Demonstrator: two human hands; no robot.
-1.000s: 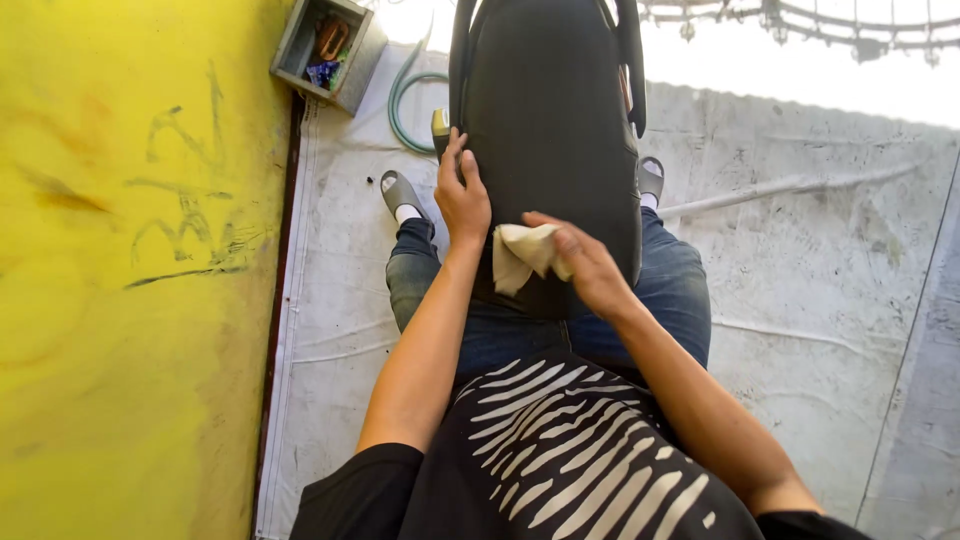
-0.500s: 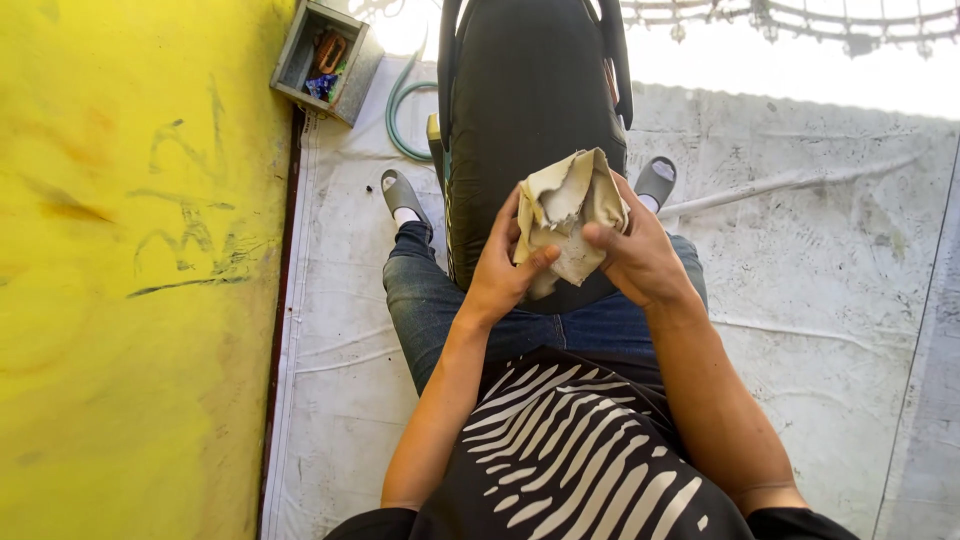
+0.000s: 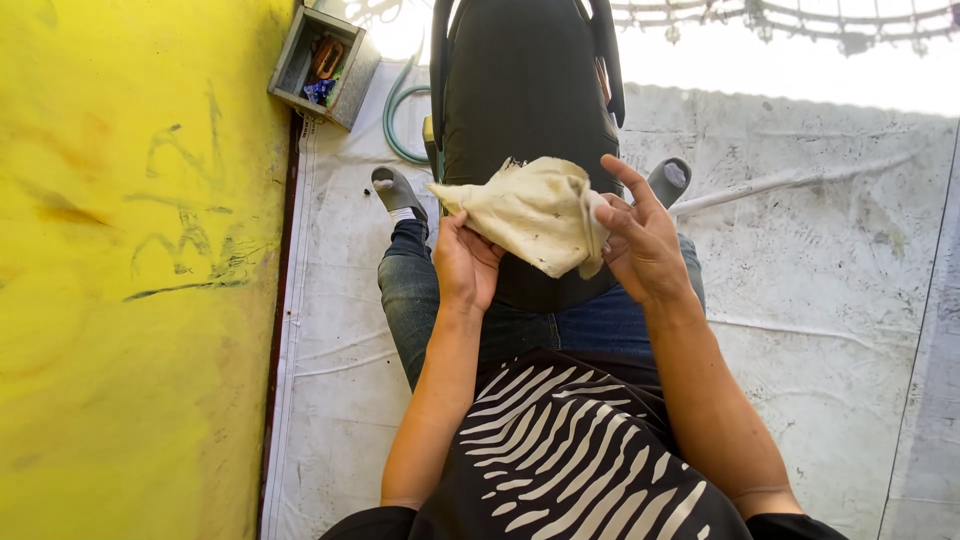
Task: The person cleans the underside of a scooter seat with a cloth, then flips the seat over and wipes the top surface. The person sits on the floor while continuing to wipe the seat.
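Cream rag looks soft, light, floppy – left hand pinches its lower edge, right hand fingers clamp the side; edges grip best.

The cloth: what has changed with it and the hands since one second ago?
The cloth was lifted off the black seat and spread open. The left hand left the seat and took hold of it beside the right hand. Seat, grey box and hose stayed put.
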